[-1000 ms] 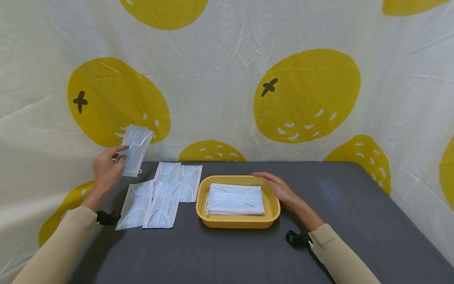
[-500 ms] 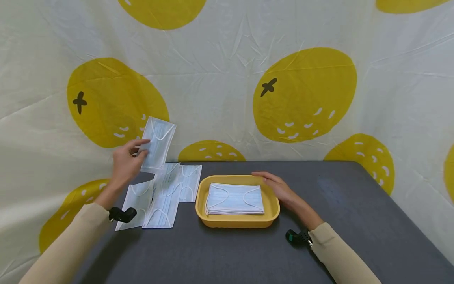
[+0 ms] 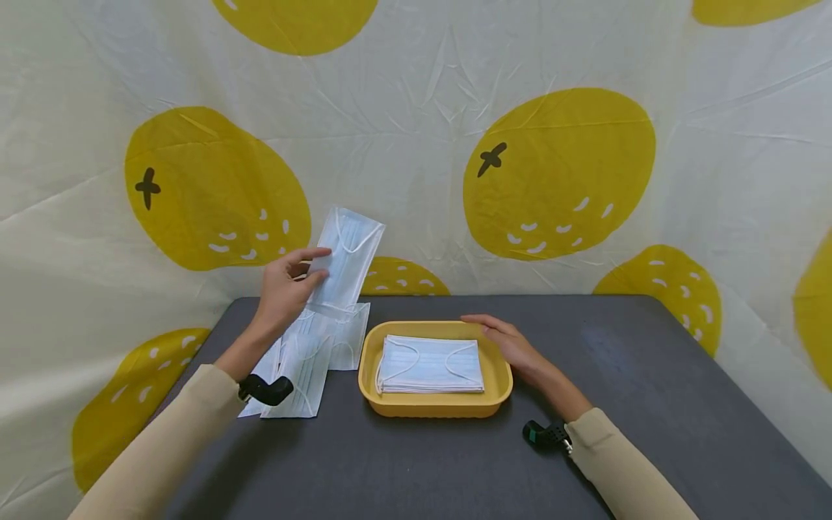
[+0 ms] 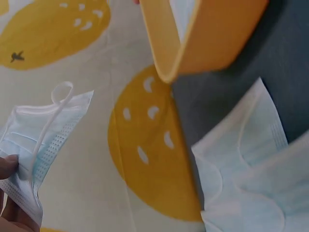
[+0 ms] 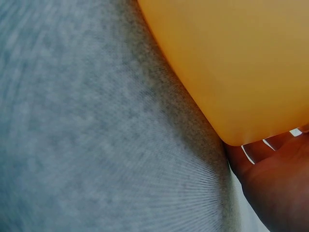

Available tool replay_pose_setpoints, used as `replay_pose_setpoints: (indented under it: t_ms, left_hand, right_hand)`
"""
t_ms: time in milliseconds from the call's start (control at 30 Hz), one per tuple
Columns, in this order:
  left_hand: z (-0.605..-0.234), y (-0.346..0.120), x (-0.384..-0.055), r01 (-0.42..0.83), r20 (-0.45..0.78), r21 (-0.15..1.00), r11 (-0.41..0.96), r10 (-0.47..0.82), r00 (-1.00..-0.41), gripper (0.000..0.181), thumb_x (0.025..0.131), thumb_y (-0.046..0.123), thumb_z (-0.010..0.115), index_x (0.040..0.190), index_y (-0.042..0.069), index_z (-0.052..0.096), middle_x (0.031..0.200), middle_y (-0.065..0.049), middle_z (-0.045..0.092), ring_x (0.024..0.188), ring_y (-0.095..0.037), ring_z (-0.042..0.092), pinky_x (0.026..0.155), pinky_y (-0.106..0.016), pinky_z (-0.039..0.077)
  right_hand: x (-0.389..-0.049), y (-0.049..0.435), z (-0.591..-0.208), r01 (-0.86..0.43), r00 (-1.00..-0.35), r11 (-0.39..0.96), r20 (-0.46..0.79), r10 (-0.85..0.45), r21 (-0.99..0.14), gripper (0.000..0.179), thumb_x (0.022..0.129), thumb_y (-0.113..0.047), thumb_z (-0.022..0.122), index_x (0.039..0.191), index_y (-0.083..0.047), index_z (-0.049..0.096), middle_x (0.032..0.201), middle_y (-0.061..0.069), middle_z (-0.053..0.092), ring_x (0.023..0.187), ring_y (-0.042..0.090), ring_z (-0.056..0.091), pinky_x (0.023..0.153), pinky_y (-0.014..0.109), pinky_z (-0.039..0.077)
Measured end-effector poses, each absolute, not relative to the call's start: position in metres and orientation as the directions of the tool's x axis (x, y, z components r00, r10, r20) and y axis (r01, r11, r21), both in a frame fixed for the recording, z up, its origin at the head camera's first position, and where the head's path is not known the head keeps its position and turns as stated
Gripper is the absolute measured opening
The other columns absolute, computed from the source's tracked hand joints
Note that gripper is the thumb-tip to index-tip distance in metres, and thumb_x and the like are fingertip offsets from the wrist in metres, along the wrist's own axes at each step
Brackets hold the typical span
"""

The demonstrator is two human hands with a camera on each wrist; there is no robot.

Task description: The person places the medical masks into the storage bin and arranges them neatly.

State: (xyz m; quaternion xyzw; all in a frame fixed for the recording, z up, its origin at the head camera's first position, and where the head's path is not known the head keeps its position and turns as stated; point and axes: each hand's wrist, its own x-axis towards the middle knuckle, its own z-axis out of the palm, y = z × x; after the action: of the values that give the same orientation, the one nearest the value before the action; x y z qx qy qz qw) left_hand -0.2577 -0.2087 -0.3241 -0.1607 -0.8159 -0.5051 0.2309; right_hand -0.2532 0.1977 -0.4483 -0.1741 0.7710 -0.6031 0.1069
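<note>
Raised above the table, my left hand pinches a pale blue face mask by its left edge, between thumb and fingers. The mask hangs tilted, ear loops showing. Below it, several loose masks lie overlapping on the table, partly hidden by the left arm and the held mask. A yellow tray to their right holds a neat stack of masks. My right hand rests against the tray's far right corner, fingers fairly straight along the rim. In the right wrist view its fingers pass behind the tray wall.
A dark grey table carries everything. Behind it hangs a white curtain printed with yellow fruit shapes. Small black cameras sit at both wrists.
My left hand has carried the mask rightward from the far left edge, over the loose masks, toward the tray. The right hand and tray have stayed in place.
</note>
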Motion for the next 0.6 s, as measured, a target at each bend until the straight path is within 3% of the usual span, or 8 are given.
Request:
replay_pose_setpoints:
  t_ms: [167, 400, 600]
  left_hand:
    - [-0.325, -0.181, -0.257, 0.499, 0.495, 0.774, 0.39, 0.118, -0.861, 0.031, 0.095, 0.001, 0.07, 0.125, 0.009, 0.074, 0.13, -0.012, 0.07, 0.098, -0.026, 0.07, 0.08, -0.015, 0.057]
    - [-0.329, -0.151, -0.257, 0.428, 0.364, 0.837, 0.341, 0.237, -0.901, 0.033, 0.094, -0.003, 0.069, 0.124, 0.011, 0.074, 0.131, -0.016, 0.068, 0.096, -0.034, 0.073, 0.076, -0.039, 0.065]
    - [-0.336, -0.134, -0.258, 0.397, 0.278, 0.85, 0.347, 0.345, -0.897, 0.031, 0.093, -0.003, 0.07, 0.121, 0.01, 0.076, 0.134, -0.013, 0.068, 0.091, -0.026, 0.07, 0.076, -0.033, 0.063]
  right_hand:
    - [-0.255, 0.199, -0.45, -0.132, -0.914, 0.199, 0.042, -0.404, -0.971, 0.045, 0.114, -0.017, 0.031, 0.154, -0.007, 0.047, 0.161, 0.021, 0.042, 0.141, 0.041, 0.049, 0.109, 0.045, 0.051]
    - [-0.256, 0.198, -0.45, -0.13, -0.912, 0.172, 0.049, -0.408, -0.977, 0.044, 0.114, -0.018, 0.032, 0.154, -0.009, 0.049, 0.159, 0.021, 0.044, 0.138, 0.037, 0.052, 0.104, 0.037, 0.054]
    - [-0.256, 0.197, -0.451, -0.135, -0.917, 0.17, 0.058, -0.396, -0.976, 0.044, 0.113, -0.017, 0.033, 0.152, -0.008, 0.05, 0.157, 0.02, 0.047, 0.132, 0.027, 0.058, 0.101, 0.031, 0.055]
